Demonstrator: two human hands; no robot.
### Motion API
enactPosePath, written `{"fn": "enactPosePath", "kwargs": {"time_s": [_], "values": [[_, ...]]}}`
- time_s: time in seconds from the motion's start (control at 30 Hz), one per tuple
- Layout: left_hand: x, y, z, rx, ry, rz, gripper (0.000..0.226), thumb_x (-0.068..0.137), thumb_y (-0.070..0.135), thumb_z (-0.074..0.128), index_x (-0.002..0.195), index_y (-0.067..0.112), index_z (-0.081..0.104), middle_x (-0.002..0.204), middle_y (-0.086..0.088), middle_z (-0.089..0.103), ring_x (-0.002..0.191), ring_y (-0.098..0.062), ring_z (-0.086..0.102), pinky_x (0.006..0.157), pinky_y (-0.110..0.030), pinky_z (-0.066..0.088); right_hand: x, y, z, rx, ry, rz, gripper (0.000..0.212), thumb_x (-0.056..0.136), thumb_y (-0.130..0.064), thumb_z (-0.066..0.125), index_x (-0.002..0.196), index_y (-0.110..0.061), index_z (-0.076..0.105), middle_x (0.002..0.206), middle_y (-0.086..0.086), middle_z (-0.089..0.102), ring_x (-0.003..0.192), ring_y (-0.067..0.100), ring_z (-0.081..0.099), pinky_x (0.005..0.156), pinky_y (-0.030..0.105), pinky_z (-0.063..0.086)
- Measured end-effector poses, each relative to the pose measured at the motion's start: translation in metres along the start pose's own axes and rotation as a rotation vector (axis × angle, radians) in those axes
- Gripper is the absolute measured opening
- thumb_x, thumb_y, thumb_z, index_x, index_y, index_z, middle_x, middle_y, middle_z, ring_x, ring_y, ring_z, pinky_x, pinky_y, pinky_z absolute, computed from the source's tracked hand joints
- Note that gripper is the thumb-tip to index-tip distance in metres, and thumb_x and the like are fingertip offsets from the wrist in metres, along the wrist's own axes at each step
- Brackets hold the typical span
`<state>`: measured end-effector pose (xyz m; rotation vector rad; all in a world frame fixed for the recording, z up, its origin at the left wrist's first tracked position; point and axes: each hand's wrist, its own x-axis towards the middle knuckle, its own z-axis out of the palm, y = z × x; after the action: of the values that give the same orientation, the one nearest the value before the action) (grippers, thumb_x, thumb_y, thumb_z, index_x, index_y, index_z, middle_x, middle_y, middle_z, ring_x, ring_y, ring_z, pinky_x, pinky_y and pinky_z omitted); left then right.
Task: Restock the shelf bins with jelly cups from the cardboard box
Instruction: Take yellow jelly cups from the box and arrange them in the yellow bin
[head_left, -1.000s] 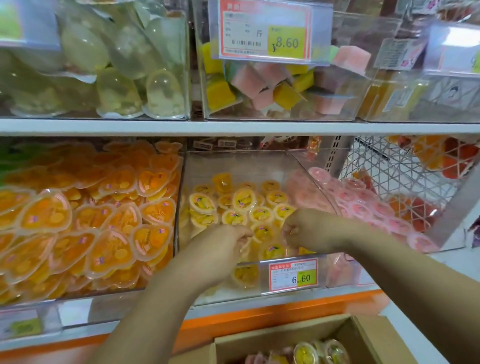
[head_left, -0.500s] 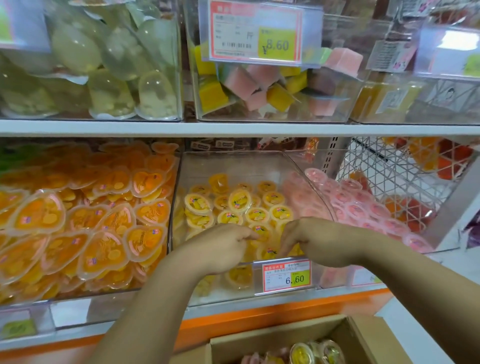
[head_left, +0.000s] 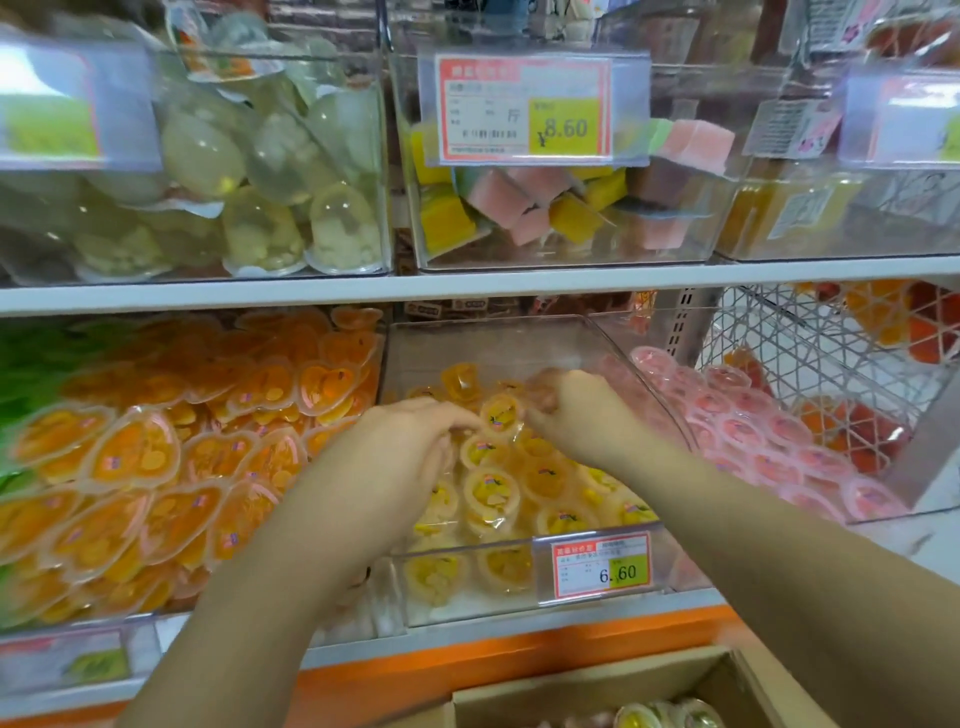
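While both hands are down inside the clear middle bin (head_left: 519, 345), the step in hand looks like settling yellow jelly cups (head_left: 491, 493) into place rather than fetching more. The left hand (head_left: 410, 441) lies over the cups toward the bin's left wall, knuckles up and fingers bent downward. Its fingertips are hidden, so I cannot tell whether it grasps a cup or only presses on the pile. The right hand (head_left: 576, 410) sits deeper in the bin, toward its right wall, with fingers curled and blurred at the tips; whether they pinch anything I cannot tell either.

Between the two hands one tilted cup (head_left: 501, 415) stands on edge, lid toward the camera, just beside the left hand's fingers. The yellow cups fill the bin's front and middle in a loose heap, while its back shows bare bottom.

Below the bin, at the lower edge of view, the cardboard box (head_left: 571, 699) stands open with a few boxed cups (head_left: 639, 717) showing. Left of the bin lie orange heart-shaped cups (head_left: 156, 457); right of it, pink cups (head_left: 753, 431). A price tag (head_left: 602, 566) hangs on the bin's front.

Next, as I judge it, the hands must come free of the pile, lift out over the bin's front lip without dragging cups along, and reach down to the box for another handful — yellow ones for this bin.
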<state>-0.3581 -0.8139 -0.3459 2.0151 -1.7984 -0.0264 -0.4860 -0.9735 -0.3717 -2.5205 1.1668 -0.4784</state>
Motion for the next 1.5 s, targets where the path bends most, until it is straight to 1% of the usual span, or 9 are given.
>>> {"fn": "enactPosePath", "kwargs": {"time_s": [0.23,0.47,0.57,0.73,0.83,0.93,1.13,1.23,1.5], "values": [[-0.004,-0.019,-0.002,-0.031,0.089,-0.026,0.032,0.096,0.014,0.046,0.118,0.031,0.062,0.115,0.017,0.060,0.109,-0.005,0.054,0.093,-0.027,0.043,0.042,0.008,0.035,-0.026,-0.026,0.106,0.035,0.090,-0.028,0.058,0.120,-0.010,0.060,0.126,0.011,0.060,0.117,0.029,0.055,0.091,0.030,0.044],[-0.005,-0.022,0.000,-0.048,0.134,-0.012,0.030,0.097,0.018,0.046,0.118,0.032,0.062,0.110,0.019,0.060,0.104,-0.003,0.054,0.090,-0.024,0.044,0.038,0.012,0.028,0.136,0.110,0.120,0.021,0.092,-0.012,0.053,0.109,-0.008,0.065,0.105,0.010,0.068,0.097,0.026,0.062,0.069,0.019,0.036],[-0.006,-0.015,0.003,-0.108,0.222,-0.041,0.030,0.096,0.023,0.048,0.123,0.031,0.059,0.102,0.022,0.054,0.092,0.004,0.053,0.078,-0.008,0.041,0.021,0.000,0.009,0.585,0.167,0.187,0.013,0.093,-0.007,0.053,0.101,-0.003,0.063,0.071,0.007,0.063,0.062,0.020,0.057,0.059,0.027,0.043],[-0.004,0.000,0.013,-0.345,0.297,-0.144,0.038,0.093,0.039,0.049,0.131,0.034,0.051,0.115,0.019,0.055,0.090,0.003,0.058,0.081,-0.021,0.050,-0.038,-0.038,-0.012,1.267,-0.209,0.230,0.016,0.093,0.000,0.050,0.081,-0.006,0.060,0.065,0.009,0.062,0.056,0.013,0.057,0.047,0.017,0.043],[0.000,-0.001,0.014,-0.450,0.236,-0.137,0.025,0.096,0.024,0.049,0.117,0.031,0.061,0.108,0.012,0.063,0.086,-0.003,0.064,0.073,-0.025,0.055,-0.056,-0.041,-0.016,1.040,-0.271,0.144,0.012,0.088,-0.003,0.060,0.080,-0.012,0.057,0.069,0.003,0.064,0.062,0.012,0.061,0.052,0.017,0.044],[-0.002,0.000,0.014,-0.454,0.078,-0.138,0.023,0.097,0.021,0.050,0.110,0.036,0.062,0.098,0.014,0.065,0.072,0.003,0.062,0.059,-0.013,0.050,-0.054,-0.030,-0.022,0.622,-0.111,-0.062,0.011,0.083,-0.015,0.070,0.087,-0.019,0.061,0.072,-0.004,0.061,0.064,0.006,0.055,0.061,0.017,0.045],[-0.001,0.010,0.032,-0.341,-0.090,-0.196,0.035,0.097,0.022,0.050,0.129,0.034,0.052,0.103,0.012,0.062,0.067,0.000,0.064,0.066,-0.016,0.050,-0.042,-0.011,-0.014,0.349,-0.254,-0.094,0.007,0.085,-0.012,0.067,0.089,-0.018,0.069,0.067,-0.001,0.064,0.060,0.004,0.051,0.062,0.020,0.043],[0.000,0.012,0.040,-0.283,-0.137,-0.201,0.035,0.097,0.020,0.050,0.129,0.034,0.052,0.112,0.009,0.061,0.083,-0.004,0.064,0.061,-0.010,0.042,-0.040,-0.003,-0.003,0.383,-0.276,0.017,0.011,0.082,-0.011,0.070,0.077,-0.021,0.071,0.078,0.012,0.071,0.068,0.011,0.057,0.070,0.029,0.048],[0.007,0.010,0.050,-0.072,-0.233,-0.147,0.036,0.096,0.006,0.045,0.127,0.018,0.055,0.127,-0.003,0.056,0.116,-0.019,0.051,0.087,-0.019,0.035,-0.040,0.001,0.009,0.256,-0.322,0.050,0.012,0.080,-0.016,0.072,0.073,-0.023,0.067,0.065,-0.006,0.065,0.065,0.009,0.060,0.072,0.028,0.052]]}}
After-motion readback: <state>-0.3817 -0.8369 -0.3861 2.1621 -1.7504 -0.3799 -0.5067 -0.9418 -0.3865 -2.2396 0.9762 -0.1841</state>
